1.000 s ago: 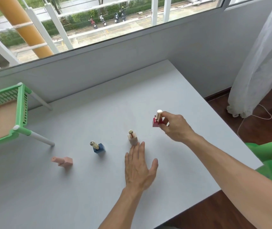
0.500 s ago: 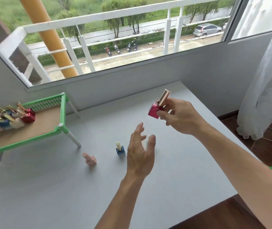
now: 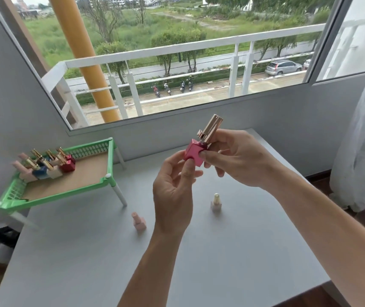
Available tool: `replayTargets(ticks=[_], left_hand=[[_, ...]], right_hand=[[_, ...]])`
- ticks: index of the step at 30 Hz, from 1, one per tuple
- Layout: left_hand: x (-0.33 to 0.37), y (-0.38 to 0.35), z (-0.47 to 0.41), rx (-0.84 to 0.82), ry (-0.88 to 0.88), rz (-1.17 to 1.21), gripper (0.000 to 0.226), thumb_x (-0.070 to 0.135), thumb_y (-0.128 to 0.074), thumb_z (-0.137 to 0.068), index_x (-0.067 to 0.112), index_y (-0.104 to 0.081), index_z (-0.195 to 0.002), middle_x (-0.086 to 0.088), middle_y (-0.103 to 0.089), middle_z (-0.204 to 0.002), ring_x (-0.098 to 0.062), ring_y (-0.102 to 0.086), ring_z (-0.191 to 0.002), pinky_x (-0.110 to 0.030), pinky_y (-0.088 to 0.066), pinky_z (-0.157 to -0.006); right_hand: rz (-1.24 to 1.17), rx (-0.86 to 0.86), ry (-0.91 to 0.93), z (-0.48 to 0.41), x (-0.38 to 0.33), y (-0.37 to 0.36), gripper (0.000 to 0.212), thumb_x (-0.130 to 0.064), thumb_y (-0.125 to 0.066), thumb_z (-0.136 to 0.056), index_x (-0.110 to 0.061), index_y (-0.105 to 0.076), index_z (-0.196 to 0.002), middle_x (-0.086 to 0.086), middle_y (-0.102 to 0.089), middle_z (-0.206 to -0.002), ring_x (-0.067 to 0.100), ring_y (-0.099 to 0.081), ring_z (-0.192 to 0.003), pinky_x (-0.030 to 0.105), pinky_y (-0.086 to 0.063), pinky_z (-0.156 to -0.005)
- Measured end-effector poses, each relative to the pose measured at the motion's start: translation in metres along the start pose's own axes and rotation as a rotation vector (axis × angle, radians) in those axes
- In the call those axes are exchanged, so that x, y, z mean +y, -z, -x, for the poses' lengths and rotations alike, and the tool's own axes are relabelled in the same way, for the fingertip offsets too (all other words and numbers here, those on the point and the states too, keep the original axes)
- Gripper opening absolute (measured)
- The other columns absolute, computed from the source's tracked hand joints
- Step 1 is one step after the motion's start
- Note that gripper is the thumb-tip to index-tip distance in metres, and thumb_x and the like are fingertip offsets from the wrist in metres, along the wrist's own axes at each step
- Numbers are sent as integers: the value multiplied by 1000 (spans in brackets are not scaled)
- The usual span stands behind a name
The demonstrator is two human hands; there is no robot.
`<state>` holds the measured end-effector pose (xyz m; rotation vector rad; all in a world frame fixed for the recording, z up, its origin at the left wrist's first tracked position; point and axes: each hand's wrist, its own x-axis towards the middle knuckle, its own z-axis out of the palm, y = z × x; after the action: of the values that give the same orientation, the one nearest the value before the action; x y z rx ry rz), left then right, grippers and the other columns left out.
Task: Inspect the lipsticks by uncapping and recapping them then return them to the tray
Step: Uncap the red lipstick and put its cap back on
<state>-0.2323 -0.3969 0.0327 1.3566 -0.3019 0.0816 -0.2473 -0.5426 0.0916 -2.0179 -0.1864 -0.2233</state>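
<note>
**Red lipstick in hand, two more waiting on the table**

At the far left we see the green tray (image 3: 110, 161) with a cluster of lipsticks (image 3: 48, 166) standing in its back corner; we judge those as either done or never taken out. On the white table (image 3: 243, 251), a pink lipstick (image 3: 139, 221) stands just left of our left forearm, capped and not yet returned. Our left hand (image 3: 173, 192) pinches the lower corner of the red lipstick (image 3: 196, 152), raised above the table. Our right hand (image 3: 234, 158) grips its red base and the root of the gold cap, which is on. A cream lipstick (image 3: 216, 203) stands below the right hand. We judge three returns remain.
</note>
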Motion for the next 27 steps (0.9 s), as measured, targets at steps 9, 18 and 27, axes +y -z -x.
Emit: replayTargets(ticks=[9,18,27], left_hand=[[19,12,0,18,-50,90,20,33,-62,-81,25,-64,-99,8,-73,-76,-12,-70,-69,-21,-54,-69],[21,13,-2,6,-67,61,15,33,-62,-82,30,-65,-96,9,-73,-79,-12,-70,-71,-21,-54,-71],[21,10,0,13,-62,68,16,31,-62,-81,29,-65,-96,8,-74,-80,-11,-69,-68,-20,-54,-69]], right_hand=[[-218,72,35,-4,-21,14,35,-43,-65,-78,-23,-63,-107,-2,-64,-64,14,-52,-47,14,-40,-46],[-332,138,79,-14,-35,16,9,-21,-61,-87,-15,-66,-84,-4,-60,-57,10,-48,-43,18,-39,-43],[-294,156,53,-13,-42,11,8,-25,-65,-85,-19,-61,-86,5,-55,-62,12,-45,-43,19,-37,-41]])
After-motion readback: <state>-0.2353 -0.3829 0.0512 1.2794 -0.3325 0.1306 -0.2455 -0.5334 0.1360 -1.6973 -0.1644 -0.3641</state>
